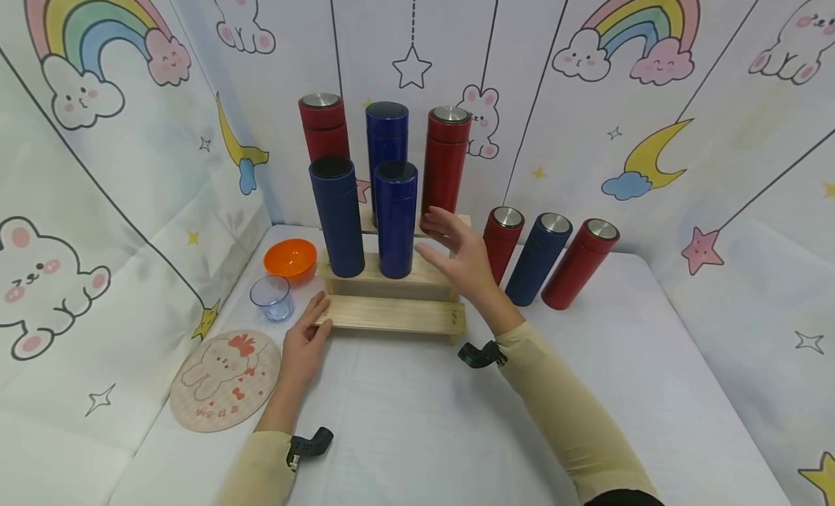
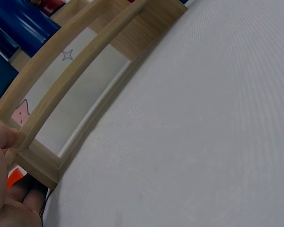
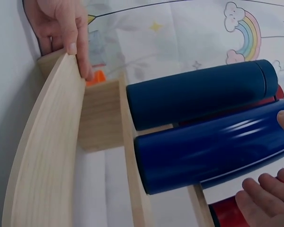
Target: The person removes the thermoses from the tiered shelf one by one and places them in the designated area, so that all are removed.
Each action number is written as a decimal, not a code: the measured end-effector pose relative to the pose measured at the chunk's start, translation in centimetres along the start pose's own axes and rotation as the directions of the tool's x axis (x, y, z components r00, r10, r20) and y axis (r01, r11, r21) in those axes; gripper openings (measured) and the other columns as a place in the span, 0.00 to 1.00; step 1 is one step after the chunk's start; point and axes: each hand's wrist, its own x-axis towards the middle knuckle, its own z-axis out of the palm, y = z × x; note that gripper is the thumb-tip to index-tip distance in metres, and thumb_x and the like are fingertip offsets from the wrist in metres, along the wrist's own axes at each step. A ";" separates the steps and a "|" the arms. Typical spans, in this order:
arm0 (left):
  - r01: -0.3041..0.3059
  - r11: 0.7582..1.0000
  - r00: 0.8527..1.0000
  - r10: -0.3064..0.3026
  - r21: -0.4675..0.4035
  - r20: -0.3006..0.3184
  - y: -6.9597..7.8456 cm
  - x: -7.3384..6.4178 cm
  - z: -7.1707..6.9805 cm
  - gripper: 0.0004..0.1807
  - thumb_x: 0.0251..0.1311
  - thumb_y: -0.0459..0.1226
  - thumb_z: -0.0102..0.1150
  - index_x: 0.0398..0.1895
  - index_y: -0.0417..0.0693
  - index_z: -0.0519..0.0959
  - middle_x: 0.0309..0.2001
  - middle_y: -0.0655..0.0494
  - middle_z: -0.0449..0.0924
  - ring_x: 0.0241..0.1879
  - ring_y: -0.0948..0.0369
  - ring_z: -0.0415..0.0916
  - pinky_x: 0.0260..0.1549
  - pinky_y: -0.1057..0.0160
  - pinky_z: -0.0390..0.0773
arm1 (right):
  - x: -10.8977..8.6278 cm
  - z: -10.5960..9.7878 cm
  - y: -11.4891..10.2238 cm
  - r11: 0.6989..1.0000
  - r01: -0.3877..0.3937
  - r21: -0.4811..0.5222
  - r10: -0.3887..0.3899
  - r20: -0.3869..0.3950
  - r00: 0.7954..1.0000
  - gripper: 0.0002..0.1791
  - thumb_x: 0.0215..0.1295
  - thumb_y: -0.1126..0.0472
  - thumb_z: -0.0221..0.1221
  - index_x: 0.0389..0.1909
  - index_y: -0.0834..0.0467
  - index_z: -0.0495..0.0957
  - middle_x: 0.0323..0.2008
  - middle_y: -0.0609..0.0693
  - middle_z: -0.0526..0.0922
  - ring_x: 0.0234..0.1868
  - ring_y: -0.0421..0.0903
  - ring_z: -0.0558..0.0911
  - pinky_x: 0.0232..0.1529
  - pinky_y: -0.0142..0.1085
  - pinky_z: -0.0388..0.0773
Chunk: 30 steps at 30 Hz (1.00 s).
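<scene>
A stepped wooden rack stands on the table, its lowest board bare. My left hand holds the rack's left front corner, thumb on the board and other fingers along the end panel. On the middle step stand a dark blue flask and a glossy blue flask. Behind them are a red flask, another blue flask and a right-hand red flask. My right hand is just right of the glossy blue flask, fingers apart, near the lower part of the right-hand red flask.
Right of the rack stand a red flask, a blue flask and another red flask. An orange bowl, a clear blue cup and a round rabbit mat lie left. Patterned cloth walls enclose the table.
</scene>
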 end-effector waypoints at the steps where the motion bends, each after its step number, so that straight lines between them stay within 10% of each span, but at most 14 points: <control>1: 0.001 1.000 1.000 -0.001 0.003 0.001 0.0 0.0 0.0 0.26 0.81 0.33 0.59 0.79 0.43 0.74 0.83 0.54 0.64 0.82 0.58 0.57 0.60 0.81 0.70 | 0.1 0.1 0.0 1.000 0.000 -0.002 0.000 0.003 1.000 0.34 0.70 0.68 0.72 0.75 0.66 0.73 0.66 0.65 0.82 0.67 0.58 0.82 0.69 0.46 0.77; 30: 0.024 0.999 1.000 -0.024 0.022 0.005 0.5 0.0 0.1 0.26 0.81 0.33 0.58 0.79 0.43 0.73 0.83 0.54 0.63 0.82 0.58 0.57 0.62 0.81 0.68 | 1.2 2.7 0.9 0.995 -0.080 -0.064 0.081 0.013 0.997 0.36 0.73 0.57 0.72 0.78 0.59 0.72 0.70 0.54 0.81 0.67 0.47 0.82 0.67 0.43 0.79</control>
